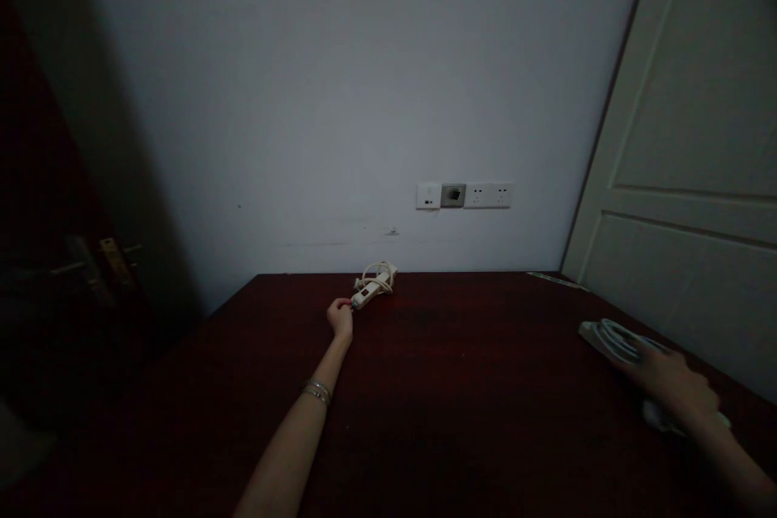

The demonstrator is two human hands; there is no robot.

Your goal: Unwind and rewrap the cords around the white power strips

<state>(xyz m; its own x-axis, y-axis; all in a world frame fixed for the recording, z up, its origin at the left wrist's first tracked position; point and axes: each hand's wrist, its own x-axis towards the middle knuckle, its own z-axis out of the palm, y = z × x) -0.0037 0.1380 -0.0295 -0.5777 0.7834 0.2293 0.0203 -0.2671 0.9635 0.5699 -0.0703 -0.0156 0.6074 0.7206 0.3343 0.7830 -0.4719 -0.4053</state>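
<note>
Pale grey wall (340, 97) filled most of the upper frame, dimly lit, with small dark scuffs low at centre. Right of centre on it ran a row of plates: a white plate (428, 196), a grey one (452, 195) and white sockets (488, 195). A light panelled door (680, 178) slanted down the right side; at far left, in deep shadow, a dark door (54, 178) showed a brass-coloured handle (115, 259). Dark red-brown, the bench (461, 396) spread across the lower frame, its back edge along the wall, and a thin flat strip (557, 281) lay at its back right corner. Near centre, by that back edge, lay a white power strip (371, 288) with its cord looped over it. The left hand (341, 319), with bracelets (316, 392) on its wrist, met the strip's near end, fingers curled and drawn together; whether they gripped it, I could not tell. At lower right, the right hand (673, 380), blurred, lay over a coiled white cord bundle (610, 340), fingers partly bent around it, their hold unclear.
</note>
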